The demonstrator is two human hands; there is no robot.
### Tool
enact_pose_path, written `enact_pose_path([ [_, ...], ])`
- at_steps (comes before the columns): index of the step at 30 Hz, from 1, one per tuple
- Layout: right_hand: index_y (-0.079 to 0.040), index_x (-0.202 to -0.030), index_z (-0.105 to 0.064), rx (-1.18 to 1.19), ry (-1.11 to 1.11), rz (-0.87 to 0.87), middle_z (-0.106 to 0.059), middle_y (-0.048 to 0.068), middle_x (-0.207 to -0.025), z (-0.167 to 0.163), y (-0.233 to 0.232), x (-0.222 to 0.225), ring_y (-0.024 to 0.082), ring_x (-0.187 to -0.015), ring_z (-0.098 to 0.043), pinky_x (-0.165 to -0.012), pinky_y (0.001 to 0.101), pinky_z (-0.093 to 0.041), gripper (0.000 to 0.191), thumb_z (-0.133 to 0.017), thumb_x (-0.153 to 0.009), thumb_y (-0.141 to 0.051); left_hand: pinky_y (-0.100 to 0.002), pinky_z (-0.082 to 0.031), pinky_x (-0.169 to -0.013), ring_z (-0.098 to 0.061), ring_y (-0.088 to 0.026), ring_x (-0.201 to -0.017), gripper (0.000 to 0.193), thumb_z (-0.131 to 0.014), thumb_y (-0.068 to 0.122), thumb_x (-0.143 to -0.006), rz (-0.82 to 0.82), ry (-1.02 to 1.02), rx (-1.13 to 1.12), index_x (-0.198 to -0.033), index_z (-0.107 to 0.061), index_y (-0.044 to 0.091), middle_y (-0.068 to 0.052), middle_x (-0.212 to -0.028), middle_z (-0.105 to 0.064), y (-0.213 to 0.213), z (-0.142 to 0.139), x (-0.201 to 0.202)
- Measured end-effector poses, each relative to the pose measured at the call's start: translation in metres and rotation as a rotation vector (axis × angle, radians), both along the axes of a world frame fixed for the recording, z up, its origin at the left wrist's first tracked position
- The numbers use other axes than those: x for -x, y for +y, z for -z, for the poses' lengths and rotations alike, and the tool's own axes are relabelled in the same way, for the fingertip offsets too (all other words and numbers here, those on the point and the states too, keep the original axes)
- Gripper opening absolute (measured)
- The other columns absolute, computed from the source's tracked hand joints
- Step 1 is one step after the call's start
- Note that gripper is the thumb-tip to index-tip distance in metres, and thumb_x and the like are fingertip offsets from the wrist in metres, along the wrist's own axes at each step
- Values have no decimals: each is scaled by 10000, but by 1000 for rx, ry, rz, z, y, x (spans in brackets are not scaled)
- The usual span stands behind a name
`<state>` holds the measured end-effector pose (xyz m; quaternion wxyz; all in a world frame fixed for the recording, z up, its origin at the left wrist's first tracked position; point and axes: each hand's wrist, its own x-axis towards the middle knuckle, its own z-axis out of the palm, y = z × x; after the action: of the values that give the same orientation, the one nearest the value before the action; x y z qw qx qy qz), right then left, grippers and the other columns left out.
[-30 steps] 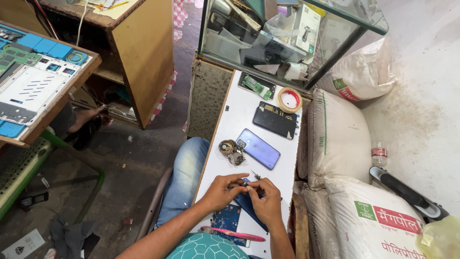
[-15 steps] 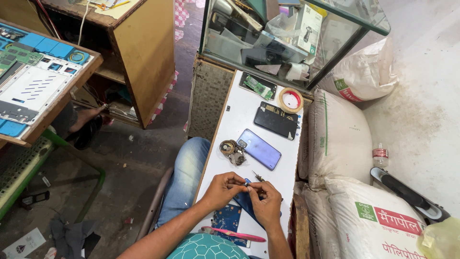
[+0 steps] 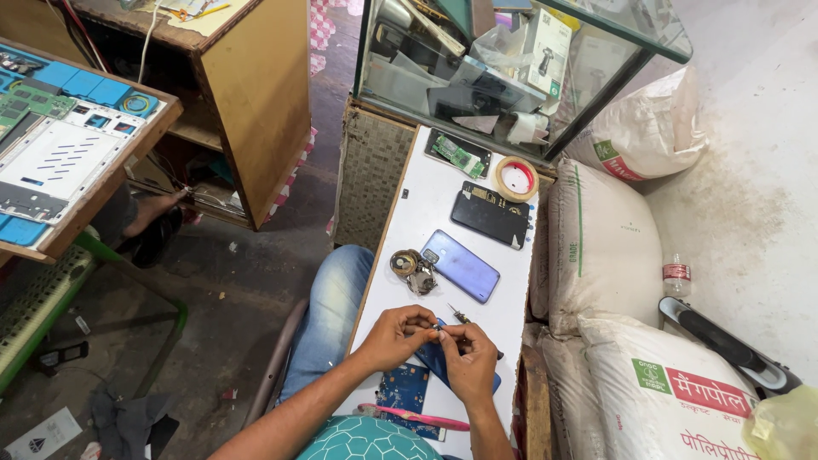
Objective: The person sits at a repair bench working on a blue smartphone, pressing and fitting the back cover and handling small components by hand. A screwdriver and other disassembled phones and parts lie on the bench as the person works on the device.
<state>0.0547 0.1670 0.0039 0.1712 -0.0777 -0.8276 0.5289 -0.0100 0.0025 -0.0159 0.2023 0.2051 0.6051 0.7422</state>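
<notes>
Head view: both hands are meeting over the near end of the narrow white worktop (image 3: 409,223). The left hand (image 3: 394,334) is pinching one end of a dark blue flat phone part (image 3: 443,359) with closed fingers; the right hand (image 3: 467,362) is closing its fingers on a thin metal-tipped tool (image 3: 456,316) against it. Farther up the worktop are lying a blue phone back (image 3: 461,265), a black opened phone body (image 3: 490,215) and a tape roll (image 3: 515,178). Judged risk: the tool tip slipping could be gouging the part or flicking small pieces off the worktop's open edge.
</notes>
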Motion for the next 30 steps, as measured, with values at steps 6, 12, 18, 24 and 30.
enact_pose_path([
  [6,18,-898,-752,-9,10,-10,-704,66,-832,-4,-2,0,86,-682,-672,-613,230,-554,59,-749,-872,-35,-272,-618,-838,-767,-162,-969,161,-698,42,-934,9,13,27,-1079,-688,-27,-118,-984,-773,-1,-2,0],
  [12,22,-937,-743,155,-90,-36,-730,58,-795,2,3,1,66,-676,-648,-601,205,-506,70,-737,-893,-33,-267,-631,-847,-774,-165,-972,169,-703,58,-933,25,26,66,-1074,-684,-32,-129,-989,-777,-4,-5,1],
  [18,34,-945,-740,197,-90,-58,-734,61,-785,8,5,1,52,-666,-630,-589,189,-491,76,-735,-897,-25,-266,-635,-846,-774,-166,-974,169,-686,62,-944,39,18,73,-1088,-679,-26,-126,-999,-772,-5,-4,2],
  [24,35,-951,-739,225,-92,-64,-749,73,-786,11,6,2,52,-649,-622,-566,187,-472,77,-728,-902,-23,-275,-632,-845,-773,-174,-974,175,-693,59,-941,40,42,56,-1090,-681,-32,-134,-1003,-773,-4,-2,2],
  [30,31,-959,-746,115,-89,-10,-742,83,-803,8,2,0,85,-665,-630,-580,208,-482,89,-740,-905,-39,-277,-633,-828,-778,-167,-958,177,-708,87,-940,14,32,80,-1077,-686,-23,-127,-976,-780,-4,-4,0],
])
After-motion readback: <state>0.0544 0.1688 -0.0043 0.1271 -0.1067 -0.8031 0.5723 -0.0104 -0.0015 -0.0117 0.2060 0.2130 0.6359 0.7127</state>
